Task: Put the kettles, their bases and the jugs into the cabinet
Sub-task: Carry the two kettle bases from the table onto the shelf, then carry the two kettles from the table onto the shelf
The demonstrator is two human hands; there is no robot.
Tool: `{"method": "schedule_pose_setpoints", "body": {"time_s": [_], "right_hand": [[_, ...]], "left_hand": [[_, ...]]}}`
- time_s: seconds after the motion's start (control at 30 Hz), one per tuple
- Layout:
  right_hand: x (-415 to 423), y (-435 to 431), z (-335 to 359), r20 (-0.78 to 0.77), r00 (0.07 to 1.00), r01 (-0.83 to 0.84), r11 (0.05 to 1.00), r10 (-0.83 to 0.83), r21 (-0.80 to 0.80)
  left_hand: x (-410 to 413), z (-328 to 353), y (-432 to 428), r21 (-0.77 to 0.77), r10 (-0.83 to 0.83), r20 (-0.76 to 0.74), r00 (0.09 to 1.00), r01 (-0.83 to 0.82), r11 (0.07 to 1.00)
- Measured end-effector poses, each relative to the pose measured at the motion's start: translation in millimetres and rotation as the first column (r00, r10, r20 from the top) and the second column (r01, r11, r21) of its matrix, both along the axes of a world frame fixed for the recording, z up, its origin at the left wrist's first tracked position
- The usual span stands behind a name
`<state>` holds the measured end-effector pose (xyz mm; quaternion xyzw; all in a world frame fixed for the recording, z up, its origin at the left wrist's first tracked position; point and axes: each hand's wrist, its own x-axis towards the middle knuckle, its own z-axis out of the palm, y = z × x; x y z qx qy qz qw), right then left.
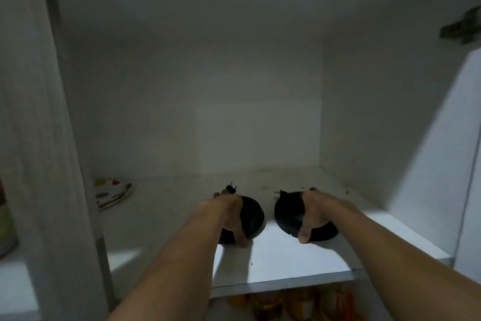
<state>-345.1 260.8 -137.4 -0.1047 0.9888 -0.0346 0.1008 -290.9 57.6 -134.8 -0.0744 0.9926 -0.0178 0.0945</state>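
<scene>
Two round black kettle bases lie flat on the white cabinet shelf (281, 266), side by side near its front. My left hand (230, 216) is closed over the left base (253, 212), thumb at its front edge. My right hand (313, 212) grips the right base (287, 212) the same way. A plug with pins (230, 188) shows just behind the left base, and another plug end (282, 193) sticks out behind the right one. No kettles or jugs are in view.
A stack of spotted plates (112, 191) sits at the shelf's left back. The cabinet's left wall (52, 164) and open right door (442, 164) frame the space. Jars (294, 305) stand on the shelf below. The back of the shelf is bare.
</scene>
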Motion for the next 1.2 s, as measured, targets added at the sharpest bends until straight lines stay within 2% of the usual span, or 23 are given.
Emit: {"method": "schedule_pose_setpoints", "body": {"time_s": [0.2, 0.33, 0.53, 0.63, 0.77, 0.83, 0.97, 1.1, 1.2], "right_hand": [[-29, -13, -4, 0.049, 0.998, 0.03, 1.0, -0.03, 0.0], [-34, -13, -9, 0.041, 0.999, 0.012, 1.0, -0.011, -0.021], [-11, -1, -22, -0.095, 0.993, -0.079, 0.994, 0.072, -0.078], [13, 6, -15, -0.116, 0.986, -0.133, 0.985, 0.119, -0.113], [59, 13, -11, -0.179, 0.964, -0.223, 0.964, 0.196, -0.144], [92, 12, -14, -0.205, 0.945, -0.29, 0.942, 0.254, -0.167], [175, -11, -27, -0.207, 0.884, -0.457, 0.869, 0.419, -0.191], [282, -54, -32, -0.182, 0.769, -0.639, 0.733, 0.612, -0.234], [370, -94, -29, -0.194, 0.656, -0.751, 0.606, 0.729, -0.262]], "left_hand": [[-31, -8, -10, 0.065, 0.016, 0.033, 0.999, -0.018, 0.998], [-31, -10, -6, 0.052, 0.036, 0.036, 0.999, -0.038, 0.998], [-5, -15, 12, -0.01, 0.046, -0.103, 0.994, -0.047, 0.999], [29, -9, 30, -0.025, 0.076, -0.172, 0.982, -0.081, 0.996], [96, -3, 54, 0.028, 0.127, -0.302, 0.945, -0.124, 0.992], [143, -2, 65, 0.007, 0.16, -0.364, 0.918, -0.169, 0.986], [251, -5, 74, -0.005, 0.3, -0.374, 0.878, -0.325, 0.946], [375, -9, 61, 0.006, 0.506, -0.332, 0.796, -0.535, 0.845], [475, -7, 47, 0.024, 0.653, -0.369, 0.661, -0.696, 0.718]]}}
